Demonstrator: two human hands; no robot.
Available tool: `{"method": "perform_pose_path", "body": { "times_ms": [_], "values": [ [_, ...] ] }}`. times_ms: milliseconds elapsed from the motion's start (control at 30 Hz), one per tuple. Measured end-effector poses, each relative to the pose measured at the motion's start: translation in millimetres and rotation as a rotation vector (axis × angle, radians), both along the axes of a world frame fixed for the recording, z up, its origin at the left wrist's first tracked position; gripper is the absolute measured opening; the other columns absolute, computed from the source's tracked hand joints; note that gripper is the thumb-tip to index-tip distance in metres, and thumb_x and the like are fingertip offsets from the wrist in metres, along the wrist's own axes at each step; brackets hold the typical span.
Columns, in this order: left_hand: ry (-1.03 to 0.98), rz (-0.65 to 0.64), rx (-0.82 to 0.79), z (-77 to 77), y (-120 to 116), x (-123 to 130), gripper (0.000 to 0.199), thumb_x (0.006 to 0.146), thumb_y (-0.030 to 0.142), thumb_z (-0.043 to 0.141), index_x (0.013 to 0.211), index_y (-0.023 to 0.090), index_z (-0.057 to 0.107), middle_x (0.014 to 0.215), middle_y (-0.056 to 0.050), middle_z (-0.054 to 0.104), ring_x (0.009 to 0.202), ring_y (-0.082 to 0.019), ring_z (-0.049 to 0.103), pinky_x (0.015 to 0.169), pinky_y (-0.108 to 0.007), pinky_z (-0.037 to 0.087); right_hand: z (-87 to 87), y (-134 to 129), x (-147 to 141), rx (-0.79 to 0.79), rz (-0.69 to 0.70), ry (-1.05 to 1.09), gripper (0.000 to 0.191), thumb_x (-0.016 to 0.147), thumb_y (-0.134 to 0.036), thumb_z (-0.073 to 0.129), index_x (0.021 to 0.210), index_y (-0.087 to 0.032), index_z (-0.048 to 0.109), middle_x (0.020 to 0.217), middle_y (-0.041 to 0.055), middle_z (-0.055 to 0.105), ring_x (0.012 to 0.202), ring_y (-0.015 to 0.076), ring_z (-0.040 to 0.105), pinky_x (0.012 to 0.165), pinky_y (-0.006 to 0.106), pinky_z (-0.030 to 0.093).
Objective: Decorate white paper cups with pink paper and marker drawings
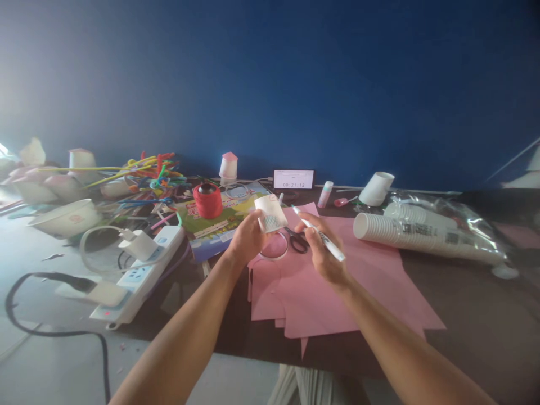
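Above the far half of the pink paper (307, 298), the left hand (248, 235) has its fingers closed around the lower end of a white paper cup (272, 212), tilted so that a green criss-cross pattern on its side faces up. Over the same sheets, the right hand (323, 254) is closed in a writing grip on a white marker (324, 236), its tip angled at the cup. The picture is soft here, so contact is hard to judge, but the tip looks just apart from the cup.

The likeliest trouble is a smudge: if the green marks are wet, the left fingers, lying right beside them, could drag the ink. A curved, unsupported wall also turns easily, so a slight roll in the left hand would make a line skid, and too tight a squeeze could dent the thin card. If the marker dips past the cup's edge, it could streak the pink paper directly below. The scissors (298, 242) lie on that paper under the gap between the hands, where a lowered wrist might catch them. Left of the paper, the round red yarn (208, 201) could roll if an elbow knocked it; to its right, the bagged cups (422, 233) could be nudged by a wide right-arm swing.
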State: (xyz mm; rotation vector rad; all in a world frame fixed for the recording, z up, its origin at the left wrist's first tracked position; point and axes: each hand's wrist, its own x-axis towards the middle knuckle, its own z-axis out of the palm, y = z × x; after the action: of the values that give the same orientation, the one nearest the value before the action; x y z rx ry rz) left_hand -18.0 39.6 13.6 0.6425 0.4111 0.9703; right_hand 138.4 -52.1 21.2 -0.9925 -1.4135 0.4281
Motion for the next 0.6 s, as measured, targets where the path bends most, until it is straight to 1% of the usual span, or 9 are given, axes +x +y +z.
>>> {"method": "perform_pose_path", "body": {
  "times_ms": [100,233,367,500,600],
  "values": [
    [-0.016,0.032,-0.005,-2.4,2,1,0.035,0.084,0.031,0.05,0.11,0.011,0.062,0.095,-0.009,0.072,0.107,-0.025,0.062,0.099,-0.038,0.043,-0.4,0,2,0.03,-0.016,-0.014,0.026,0.094,-0.036,0.047,0.109,-0.026,0.065,0.08,0.0012,0.061,0.072,0.0143,0.058,0.065,0.029,0.047],
    [-0.015,0.058,-0.024,-2.8,1,3,0.033,0.083,0.03,0.052,0.106,0.01,0.064,0.094,-0.01,0.072,0.106,-0.026,0.063,0.099,-0.038,0.044,-1.7,1,3,0.022,-0.007,-0.014,0.023,0.093,-0.034,0.048,0.105,-0.025,0.066,0.079,0.0009,0.062,0.071,0.0143,0.059,0.064,0.029,0.047],
    [-0.005,0.073,-0.047,-3.5,2,4,0.028,0.084,0.028,0.051,0.101,0.011,0.066,0.091,-0.009,0.072,0.104,-0.025,0.064,0.097,-0.038,0.046,0.4,0,1,0.009,0.011,-0.029,0.021,0.093,-0.033,0.048,0.1,-0.023,0.066,0.076,0.0004,0.062,0.067,0.0133,0.057,0.062,0.028,0.046],
    [-0.001,0.061,-0.056,-7.6,4,3,0.028,0.085,0.027,0.05,0.102,0.013,0.066,0.09,-0.007,0.072,0.103,-0.024,0.064,0.096,-0.036,0.047,3.3,-1,0,-0.007,0.023,-0.043,0.022,0.093,-0.032,0.048,0.097,-0.021,0.066,0.074,0.0004,0.061,0.066,0.0128,0.056,0.06,0.027,0.045],
    [0.004,0.065,-0.069,-11.1,6,2,0.029,0.086,0.029,0.049,0.104,0.014,0.066,0.088,-0.006,0.072,0.101,-0.023,0.065,0.094,-0.033,0.047,3.5,0,0,-0.011,0.005,-0.046,0.022,0.092,-0.033,0.048,0.096,-0.021,0.066,0.075,0.0005,0.062,0.065,0.0126,0.056,0.059,0.026,0.045]
  ]
}}
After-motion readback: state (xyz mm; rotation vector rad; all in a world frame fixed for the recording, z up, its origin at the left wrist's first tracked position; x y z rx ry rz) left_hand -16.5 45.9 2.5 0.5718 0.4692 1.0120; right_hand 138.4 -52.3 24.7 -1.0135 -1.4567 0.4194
